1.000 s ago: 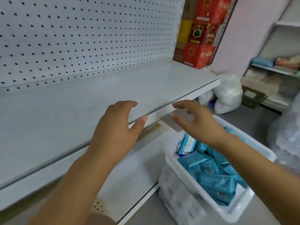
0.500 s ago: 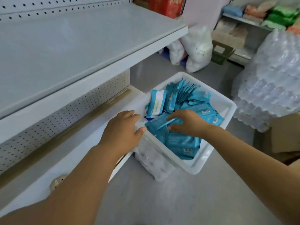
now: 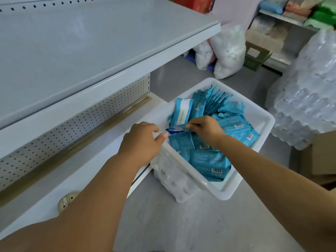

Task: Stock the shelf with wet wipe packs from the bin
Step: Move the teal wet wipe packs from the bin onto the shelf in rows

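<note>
While the grey-white metal shelf [image 3: 91,42] waits up and to the left, the white rectangular plastic bin [image 3: 261,120] holds a blue-and-white wet wipe pack [image 3: 181,113], long axis pointing away. R hand [image 3: 205,128], nearer, pinches its near edge; L hand [image 3: 141,142] rests loose-fingered at bin rim.

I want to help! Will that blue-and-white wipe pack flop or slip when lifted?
Probably floppy: the wipe pack crumples where the right hand pinches it. Its glossy wrapper may slip. Likely light; a pinch seems to hold it.
</note>
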Tool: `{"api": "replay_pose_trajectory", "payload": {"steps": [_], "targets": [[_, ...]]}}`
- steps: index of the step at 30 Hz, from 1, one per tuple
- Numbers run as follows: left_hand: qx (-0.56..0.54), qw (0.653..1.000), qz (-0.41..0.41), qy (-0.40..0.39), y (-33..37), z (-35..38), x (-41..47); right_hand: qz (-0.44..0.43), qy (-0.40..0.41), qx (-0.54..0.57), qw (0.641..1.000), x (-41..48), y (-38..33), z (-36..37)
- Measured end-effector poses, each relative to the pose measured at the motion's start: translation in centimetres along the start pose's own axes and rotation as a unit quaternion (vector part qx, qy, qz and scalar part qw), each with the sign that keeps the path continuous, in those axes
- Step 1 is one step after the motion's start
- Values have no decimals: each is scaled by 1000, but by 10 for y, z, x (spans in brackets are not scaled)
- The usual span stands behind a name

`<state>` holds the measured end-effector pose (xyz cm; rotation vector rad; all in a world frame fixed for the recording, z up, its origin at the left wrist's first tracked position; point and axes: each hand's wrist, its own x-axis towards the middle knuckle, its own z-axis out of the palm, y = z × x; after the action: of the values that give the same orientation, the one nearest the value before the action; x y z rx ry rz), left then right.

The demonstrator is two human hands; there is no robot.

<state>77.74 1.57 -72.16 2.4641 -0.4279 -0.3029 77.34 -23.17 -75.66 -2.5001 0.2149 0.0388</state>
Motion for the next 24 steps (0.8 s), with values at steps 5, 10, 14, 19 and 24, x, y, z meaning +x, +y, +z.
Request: {"api": "replay_pose_trajectory", "payload": {"steps": [5,10,14,19,24], "targets": [[-132,990,-27,28,17,-3,-1,40,124,143,981,-32,-27,-22],[-252,967,-30,20,35,-1,0,82,126,321,935,-73,-61,-45],[-335,942,-11,-29,43,-1,-6,103,30,483,869,-88,-80,-43],[-359,932,-30,-32,32,-5,-5,103,61,285,951,-94,-63,-43],[-351,933,-77,-5,15,-10,0,82,-13,-136,987,-104,-18,-38]]}}
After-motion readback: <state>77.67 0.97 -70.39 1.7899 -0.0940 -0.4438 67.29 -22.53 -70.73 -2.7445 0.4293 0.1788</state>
